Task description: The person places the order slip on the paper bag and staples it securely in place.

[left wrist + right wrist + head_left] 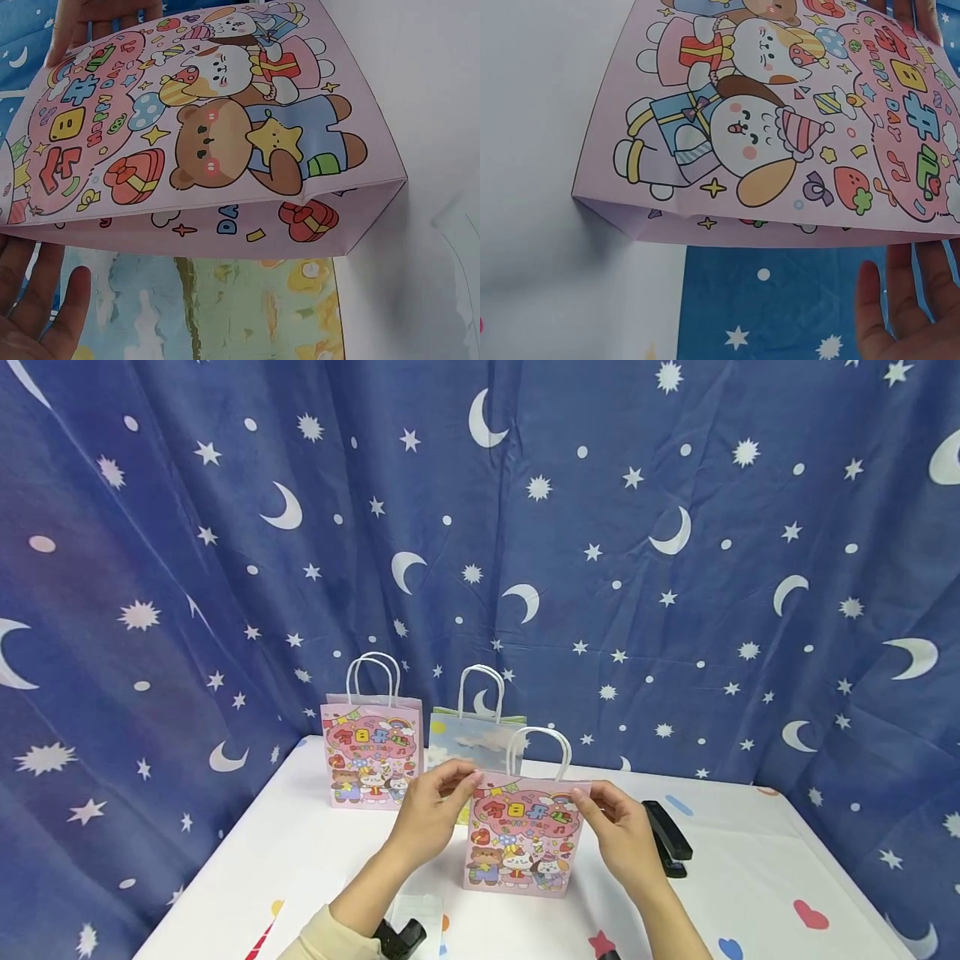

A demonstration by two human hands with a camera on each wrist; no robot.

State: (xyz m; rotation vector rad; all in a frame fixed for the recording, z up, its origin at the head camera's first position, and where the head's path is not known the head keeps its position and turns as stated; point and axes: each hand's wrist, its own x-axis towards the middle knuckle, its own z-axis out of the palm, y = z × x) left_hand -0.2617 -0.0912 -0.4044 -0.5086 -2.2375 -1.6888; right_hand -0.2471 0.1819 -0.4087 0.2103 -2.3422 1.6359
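Note:
Between both hands stands a pink paper gift bag [521,835] with cartoon animals on its front and white loop handles on top. My left hand [431,810] pinches its upper left edge, thumb on the front. At the upper right edge my right hand [622,835] pinches it likewise, with its other fingers behind the paper. The left wrist view shows the bag's bear side [225,142] and its folded-in side panel. In the right wrist view, the dog side of the bag [735,142] fills the upper part.
A matching pink bag [372,752] stands at the back left. Behind the held bag is a painted-landscape bag [480,739], partly hidden. A black stapler [667,839] lies right of the right hand. The white tablecloth [742,877] meets a blue starry curtain [570,568].

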